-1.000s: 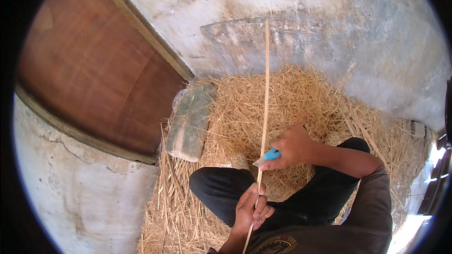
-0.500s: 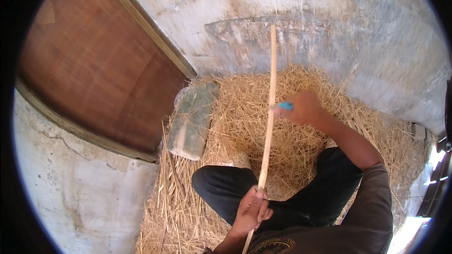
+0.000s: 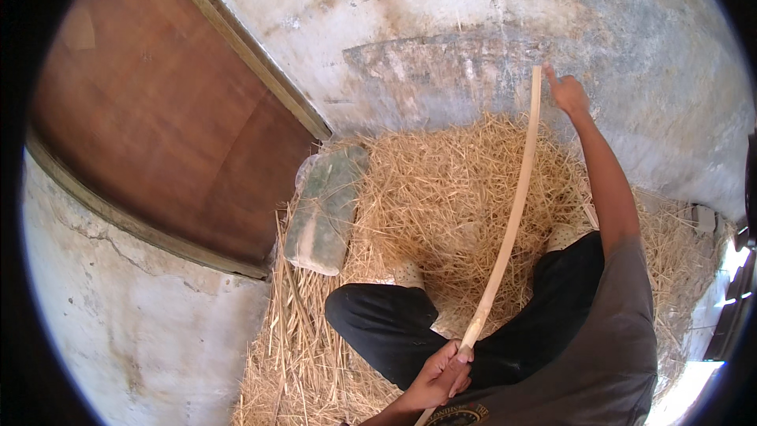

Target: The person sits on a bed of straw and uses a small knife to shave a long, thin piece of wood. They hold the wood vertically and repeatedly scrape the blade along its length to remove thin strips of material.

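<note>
The scene was enclosed by a stained, peeling plaster wall (image 3: 631, 16), by which the back and the left were taken up. To the left, a brown wooden panel (image 3: 173, 110) was set into it, bordered by a weathered timber frame (image 3: 246, 47). The floor below was covered by a thick spread of dry straw (image 3: 449, 189), mixed at the left with longer, stiffer stalks. Over this the wearer was seated with knees bent outward, dressed in a dark grey-brown shirt (image 3: 583, 347) and black trousers (image 3: 378, 323). A greenish-grey slab-shaped block (image 3: 322, 213) was laid on the straw near the foot of the panel, with loose stalks scattered across its top. A long, pale, flat wooden strip (image 3: 516, 205) was held slanting up from the lap, bowed slightly, its far end seen against the wall. The hands were held well apart: near its lower end the strip was gripped by the closed left hand (image 3: 441, 375), while the right hand (image 3: 569, 95) was stretched out just beside its far tip, one digit extended toward it. Whether the tip was touched, or anything grasped there, could not be told. Between the knees and the straw, pale speckled footwear (image 3: 408, 274) was partly shown.
</note>
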Tool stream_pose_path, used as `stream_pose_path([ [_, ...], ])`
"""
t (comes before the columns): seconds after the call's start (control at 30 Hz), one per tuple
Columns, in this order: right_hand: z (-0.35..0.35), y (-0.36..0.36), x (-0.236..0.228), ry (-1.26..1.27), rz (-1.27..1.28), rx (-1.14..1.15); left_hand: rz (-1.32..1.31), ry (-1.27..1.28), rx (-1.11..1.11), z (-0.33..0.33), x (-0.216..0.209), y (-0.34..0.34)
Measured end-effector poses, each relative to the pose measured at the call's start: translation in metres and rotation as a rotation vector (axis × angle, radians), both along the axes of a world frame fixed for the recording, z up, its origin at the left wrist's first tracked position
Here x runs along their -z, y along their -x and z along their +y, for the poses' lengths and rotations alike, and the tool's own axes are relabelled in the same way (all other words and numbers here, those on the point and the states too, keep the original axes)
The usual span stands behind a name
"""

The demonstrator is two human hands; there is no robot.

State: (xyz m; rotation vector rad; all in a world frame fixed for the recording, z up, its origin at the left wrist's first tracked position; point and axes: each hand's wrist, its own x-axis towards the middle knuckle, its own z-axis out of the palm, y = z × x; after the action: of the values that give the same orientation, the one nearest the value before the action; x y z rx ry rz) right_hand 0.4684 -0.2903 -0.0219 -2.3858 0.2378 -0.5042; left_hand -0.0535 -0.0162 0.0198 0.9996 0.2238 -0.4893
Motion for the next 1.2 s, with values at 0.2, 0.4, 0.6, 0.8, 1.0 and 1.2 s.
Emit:
stream_pose_path([
  [0.2,0.041,0.067,0.004,-0.383,0.137,-0.344,-0.02,-0.222,-0.146,0.007,0.014,-0.014],
  [0.4,0.122,0.17,-0.03,-0.818,0.421,-0.686,-0.245,-0.563,-0.031,0.017,0.019,-0.061],
  [0.6,0.121,0.125,-0.013,-1.185,0.393,-0.603,-0.261,-0.6,0.117,0.046,0.038,-0.141],
  [0.8,0.124,0.098,-0.006,-1.264,0.332,-0.497,-0.351,-0.668,0.085,0.042,0.047,-0.196],
  [1.0,0.14,0.151,-0.025,-0.9,0.261,-0.655,-0.32,-0.445,0.009,0.032,0.037,-0.159],
  [1.2,0.122,0.223,-0.039,0.253,0.0,-0.986,-0.168,-0.073,-0.186,0.036,0.014,-0.126],
])
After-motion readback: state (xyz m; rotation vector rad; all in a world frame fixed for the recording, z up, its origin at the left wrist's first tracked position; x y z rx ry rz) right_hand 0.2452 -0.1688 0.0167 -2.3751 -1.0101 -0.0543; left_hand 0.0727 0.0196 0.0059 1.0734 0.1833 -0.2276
